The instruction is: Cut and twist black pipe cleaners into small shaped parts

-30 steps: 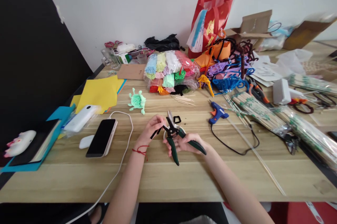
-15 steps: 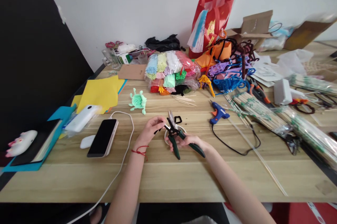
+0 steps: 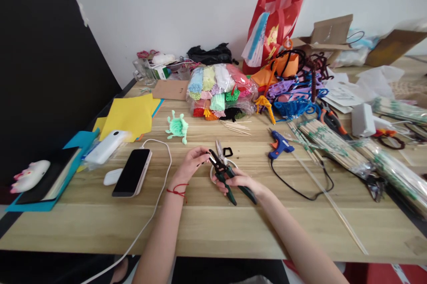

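Pliers (image 3: 220,169): in my right hand (image 3: 237,180), jaws up beside my left fingertips, green handles angled back towards me over the table (image 3: 200,235).
Right fingers: wrapped around the handles, which stand a little apart.
Left hand (image 3: 192,164): thumb and fingers pinched together on what seems a thin black piece (image 3: 200,163), partly hidden.
Change: the handles have come closer together and the jaws look shut or nearly so, which suggests I'm squeezing at the piece's end; whether it is cut, I can't tell.
Scissors (image 3: 219,147): just beyond my fingers, blades pointing away.
Black loop (image 3: 227,152): right of the scissors, past my right fingers.
White ring (image 3: 212,176): partly hidden under the pliers, between my hands.
Mint piece (image 3: 178,127): farther off, beyond my left fingers.
Glue gun (image 3: 280,144): well to the right of my right fingers.
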Tool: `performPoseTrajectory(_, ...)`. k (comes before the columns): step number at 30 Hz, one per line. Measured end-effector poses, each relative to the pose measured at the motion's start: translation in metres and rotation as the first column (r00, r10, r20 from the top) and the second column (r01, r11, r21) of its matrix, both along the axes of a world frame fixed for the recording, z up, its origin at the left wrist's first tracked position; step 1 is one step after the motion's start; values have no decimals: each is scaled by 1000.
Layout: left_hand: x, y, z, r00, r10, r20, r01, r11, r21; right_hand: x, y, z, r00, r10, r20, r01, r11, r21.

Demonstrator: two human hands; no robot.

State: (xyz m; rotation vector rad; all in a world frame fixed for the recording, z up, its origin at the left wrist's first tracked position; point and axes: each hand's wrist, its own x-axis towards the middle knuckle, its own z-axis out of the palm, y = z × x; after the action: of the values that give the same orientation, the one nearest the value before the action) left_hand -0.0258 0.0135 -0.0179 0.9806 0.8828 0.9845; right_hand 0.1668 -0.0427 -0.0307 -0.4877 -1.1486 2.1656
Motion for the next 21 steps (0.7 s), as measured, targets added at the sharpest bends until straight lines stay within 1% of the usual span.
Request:
performPoseTrajectory(5,0,1,-1,999,17,36,-16,1000,-13,-2,-1,3,1000,-22,22,23,999,-25)
performPoseTrajectory(9,-1,1,-1,999,20,30,-20,1000,3,-2,-2,6,998,-25,56,25,1000,-7)
performPoseTrajectory(13,1,2,-3,1000,27,8,-27,999,28,0,0,4,999,-26,39,26,1000,11)
performPoseTrajectory(16,4,1,-3,999,21,29,-22,999,24,1,1,1,1000,-26,16,25,999,34)
performPoseTrajectory(18,7,0,-3,999,-3,49,3,1000,11,2,2,0,999,-26,27,24,999,47)
performPoseTrajectory(21,12,-3,-3,994,-99,55,99,995,1,3,3,0,999,-20,44,18,998,54)
